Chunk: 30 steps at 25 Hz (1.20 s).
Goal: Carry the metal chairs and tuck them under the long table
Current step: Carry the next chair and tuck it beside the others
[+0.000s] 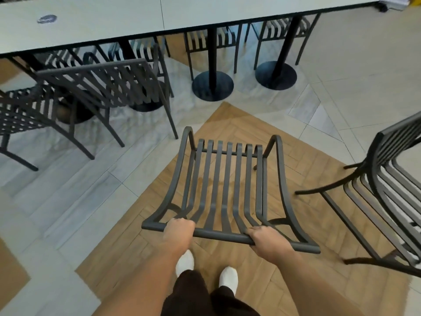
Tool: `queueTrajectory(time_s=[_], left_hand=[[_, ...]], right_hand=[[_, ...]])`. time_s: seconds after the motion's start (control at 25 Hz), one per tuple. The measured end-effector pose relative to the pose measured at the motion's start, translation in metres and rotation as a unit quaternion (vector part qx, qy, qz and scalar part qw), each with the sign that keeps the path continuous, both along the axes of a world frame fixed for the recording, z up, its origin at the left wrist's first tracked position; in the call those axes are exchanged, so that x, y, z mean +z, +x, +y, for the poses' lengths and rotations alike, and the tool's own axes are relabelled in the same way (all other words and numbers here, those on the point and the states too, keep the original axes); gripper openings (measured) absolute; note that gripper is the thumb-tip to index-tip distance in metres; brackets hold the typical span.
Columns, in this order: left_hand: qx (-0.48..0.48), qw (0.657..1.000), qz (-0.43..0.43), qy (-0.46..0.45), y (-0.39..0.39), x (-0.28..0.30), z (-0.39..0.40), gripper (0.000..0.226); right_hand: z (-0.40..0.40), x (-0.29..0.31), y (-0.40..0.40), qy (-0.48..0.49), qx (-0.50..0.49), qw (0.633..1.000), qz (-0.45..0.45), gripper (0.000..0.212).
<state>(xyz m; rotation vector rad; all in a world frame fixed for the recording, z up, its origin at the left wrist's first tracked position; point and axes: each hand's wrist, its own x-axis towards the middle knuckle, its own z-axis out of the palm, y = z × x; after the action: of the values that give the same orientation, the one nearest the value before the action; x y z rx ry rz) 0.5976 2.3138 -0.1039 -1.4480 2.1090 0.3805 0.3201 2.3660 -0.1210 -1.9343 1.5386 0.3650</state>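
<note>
A dark grey slatted metal chair [224,179] is right in front of me, seen from above, its seat pointing toward the long pale table [109,21]. My left hand [178,231] grips the left part of the chair's top back rail. On the right part of that same rail, my right hand [265,239] is curled round the bar. The table runs across the top of the view on black pedestal legs.
Two matching chairs [107,87] stand at the left, partly under the table. Another chair [387,197] stands at the right edge. More chairs [211,39] sit tucked on the table's far side. Round black bases [213,86] rest on the tile and wood floor.
</note>
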Motion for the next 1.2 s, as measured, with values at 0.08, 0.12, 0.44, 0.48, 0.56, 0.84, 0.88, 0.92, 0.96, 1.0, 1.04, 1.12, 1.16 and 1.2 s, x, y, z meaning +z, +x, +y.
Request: queueTrajectory(time_s=[0.08, 0.12, 0.44, 0.48, 0.56, 0.84, 0.88, 0.92, 0.96, 1.0, 1.04, 1.12, 1.16, 1.2], left_hand=[[0.01, 1.0, 0.003, -0.002, -0.008, -0.002, -0.016, 0.026], [0.012, 1.0, 0.002, -0.007, -0.011, -0.003, -0.026, 0.026], [0.029, 0.999, -0.007, -0.028, -0.045, -0.002, -0.128, 0.025], [0.029, 0.999, -0.007, -0.032, -0.048, -0.004, -0.143, 0.024], [0.035, 0.999, -0.003, -0.039, -0.052, -0.006, -0.171, 0.022], [0.07, 0.997, 0.03, -0.03, -0.069, -0.011, -0.306, 0.022], [0.067, 0.997, 0.027, -0.026, -0.072, -0.01, -0.323, 0.022], [0.069, 0.997, 0.028, -0.024, -0.074, -0.01, -0.344, 0.023], [0.072, 0.997, 0.028, -0.022, -0.075, -0.01, -0.363, 0.023], [0.074, 0.997, 0.028, -0.018, -0.077, -0.011, -0.382, 0.023], [0.075, 0.997, 0.028, -0.015, -0.08, -0.01, -0.399, 0.022], [0.075, 0.997, 0.02, -0.013, -0.086, -0.009, -0.432, 0.022], [0.076, 0.997, 0.019, -0.014, -0.088, -0.008, -0.447, 0.022], [0.076, 0.997, 0.017, -0.013, -0.091, -0.008, -0.461, 0.023]], right_hand=[[-0.022, 0.001, -0.009, 0.004, 0.009, 1.0, 0.006, 0.021], [-0.034, 0.0, -0.013, 0.002, 0.014, 1.0, 0.007, 0.021], [-0.153, 0.009, -0.042, -0.026, 0.027, 0.999, 0.024, 0.026], [-0.171, 0.009, -0.046, -0.027, 0.029, 0.999, 0.026, 0.026], [-0.204, 0.011, -0.051, -0.027, 0.037, 0.998, 0.032, 0.025], [-0.353, 0.006, -0.07, -0.037, 0.04, 0.997, 0.053, 0.025], [-0.37, 0.007, -0.071, -0.037, 0.037, 0.997, 0.055, 0.024], [-0.39, 0.006, -0.073, -0.04, 0.035, 0.997, 0.052, 0.023], [-0.41, 0.005, -0.077, -0.042, 0.037, 0.997, 0.047, 0.022], [-0.428, 0.006, -0.079, -0.042, 0.041, 0.997, 0.046, 0.021], [-0.445, 0.007, -0.081, -0.043, 0.043, 0.997, 0.049, 0.021], [-0.479, 0.005, -0.087, -0.047, 0.049, 0.996, 0.057, 0.022], [-0.494, 0.005, -0.089, -0.046, 0.051, 0.996, 0.056, 0.023], [-0.509, 0.005, -0.091, -0.043, 0.054, 0.996, 0.056, 0.023]])
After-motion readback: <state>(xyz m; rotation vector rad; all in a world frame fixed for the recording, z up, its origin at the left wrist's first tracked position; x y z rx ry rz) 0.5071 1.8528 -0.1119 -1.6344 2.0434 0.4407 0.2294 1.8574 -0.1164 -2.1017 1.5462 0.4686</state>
